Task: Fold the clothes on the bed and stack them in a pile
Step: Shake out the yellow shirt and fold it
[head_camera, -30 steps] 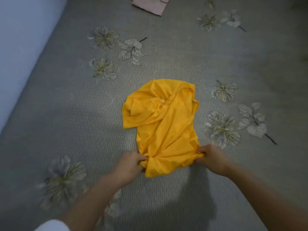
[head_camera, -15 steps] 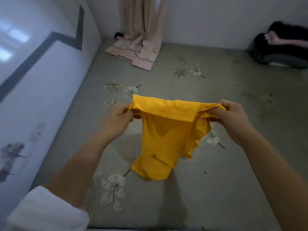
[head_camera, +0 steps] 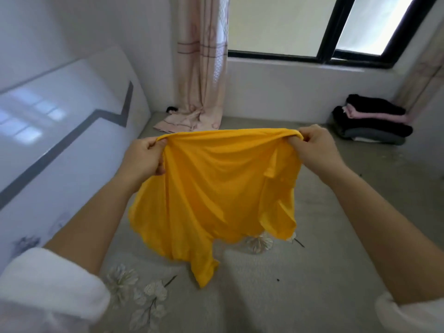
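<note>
Yellow cloth is bunched in the curled fingers (head_camera: 153,145) of both hands. The left hand (head_camera: 144,161) pinches one end of the shirt's (head_camera: 216,188) upper edge and the right hand (head_camera: 317,151) pinches the other. That edge runs left to right, stretched nearly level between them. The rest hangs downward in loose folds, its lowest tip pointing at the bed (head_camera: 312,272), a little left of centre. The shirt is in the air above the bed, and no contact with it shows. White sleeves (head_camera: 48,280) cover both upper arms. A pile (head_camera: 372,123) of folded black, pink and grey clothes sits at the bed's far right corner, below the window (head_camera: 348,27). A curtain (head_camera: 201,68) drops to the bed's far edge.
</note>
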{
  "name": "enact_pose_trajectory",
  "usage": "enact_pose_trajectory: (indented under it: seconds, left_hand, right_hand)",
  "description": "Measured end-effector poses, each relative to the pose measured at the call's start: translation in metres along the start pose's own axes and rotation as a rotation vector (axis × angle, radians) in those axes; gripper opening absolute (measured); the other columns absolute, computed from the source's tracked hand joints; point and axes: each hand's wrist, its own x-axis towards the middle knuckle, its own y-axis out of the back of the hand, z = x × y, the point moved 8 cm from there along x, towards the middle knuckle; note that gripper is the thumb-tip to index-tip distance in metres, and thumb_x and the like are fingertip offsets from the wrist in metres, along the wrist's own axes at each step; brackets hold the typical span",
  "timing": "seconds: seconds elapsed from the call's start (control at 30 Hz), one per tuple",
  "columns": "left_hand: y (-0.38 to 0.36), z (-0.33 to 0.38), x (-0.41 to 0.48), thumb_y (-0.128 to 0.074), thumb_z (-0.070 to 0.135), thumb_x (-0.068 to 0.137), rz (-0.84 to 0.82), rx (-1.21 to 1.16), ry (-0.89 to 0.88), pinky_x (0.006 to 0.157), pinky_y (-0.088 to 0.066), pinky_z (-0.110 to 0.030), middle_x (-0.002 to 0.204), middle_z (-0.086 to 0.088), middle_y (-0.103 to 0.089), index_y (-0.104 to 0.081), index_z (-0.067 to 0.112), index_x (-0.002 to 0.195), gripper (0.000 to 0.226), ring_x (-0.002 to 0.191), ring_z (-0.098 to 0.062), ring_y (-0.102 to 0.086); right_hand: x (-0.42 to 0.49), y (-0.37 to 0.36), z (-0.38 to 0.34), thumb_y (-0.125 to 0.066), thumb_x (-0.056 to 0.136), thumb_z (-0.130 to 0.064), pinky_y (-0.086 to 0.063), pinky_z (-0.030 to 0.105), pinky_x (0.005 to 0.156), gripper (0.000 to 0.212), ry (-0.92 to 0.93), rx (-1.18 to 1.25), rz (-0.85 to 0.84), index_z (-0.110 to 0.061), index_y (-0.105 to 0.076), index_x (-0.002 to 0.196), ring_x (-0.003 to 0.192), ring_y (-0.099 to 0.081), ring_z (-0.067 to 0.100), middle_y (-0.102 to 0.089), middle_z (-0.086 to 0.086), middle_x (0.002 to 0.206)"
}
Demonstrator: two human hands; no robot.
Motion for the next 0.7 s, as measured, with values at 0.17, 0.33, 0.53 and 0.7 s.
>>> enact_pose_trajectory:
  seconds: [0.17, 0.33, 0.53, 0.7]
  left_hand:
    - [0.008, 0.004, 0.001, -0.045, 0.034, 0.1, 0.091, -0.041, 0.024, 0.062, -0.052, -0.034, 0.069, -0.005, -0.063, -0.065, 0.009, 0.095, 0.032, 0.06, -0.019, -0.06]
    - [0.021, 0.037, -0.003, -0.044, 0.039, 0.098, 0.188, 0.567, -0.269, 0.058, -0.037, -0.038, 0.061, -0.014, -0.052, -0.06, 0.003, 0.067, 0.05, 0.065, -0.028, -0.049]
    - [-0.027, 0.038, -0.006, -0.059, 0.035, 0.093, -0.11, 0.07, 0.035, 0.043, -0.053, -0.026, 0.071, -0.016, -0.067, -0.069, 0.002, 0.079, 0.036, 0.054, -0.017, -0.067]
    - [-0.062, 0.066, -0.005, -0.063, 0.024, 0.088, -0.041, -0.064, 0.084, 0.058, -0.06, -0.041, 0.067, -0.016, -0.061, -0.066, -0.009, 0.082, 0.033, 0.066, -0.03, -0.066]
  right_hand:
    - [0.017, -0.004, -0.013, -0.048, 0.096, -0.023, -0.027, 0.028, 0.052, 0.032, -0.055, 0.132, -0.049, -0.002, -0.055, 0.072, 0.052, -0.036, 0.007, -0.04, -0.002, 0.061]
    - [0.036, 0.013, -0.008, -0.043, 0.091, -0.011, -0.023, 0.03, 0.049, 0.037, -0.064, -0.144, 0.056, -0.016, -0.035, 0.056, 0.051, -0.034, 0.017, -0.038, 0.003, 0.055]
    - [0.016, -0.038, 0.017, -0.057, 0.086, 0.004, -0.047, 0.023, 0.061, 0.028, -0.357, 0.517, -0.16, -0.016, -0.05, 0.105, 0.077, -0.058, 0.011, -0.059, 0.003, 0.088]
    - [-0.07, -0.133, 0.025, -0.069, 0.079, -0.019, -0.05, 0.038, 0.076, 0.023, -0.404, 0.354, -0.619, -0.014, -0.059, 0.099, 0.087, -0.059, 0.019, -0.062, 0.006, 0.093]
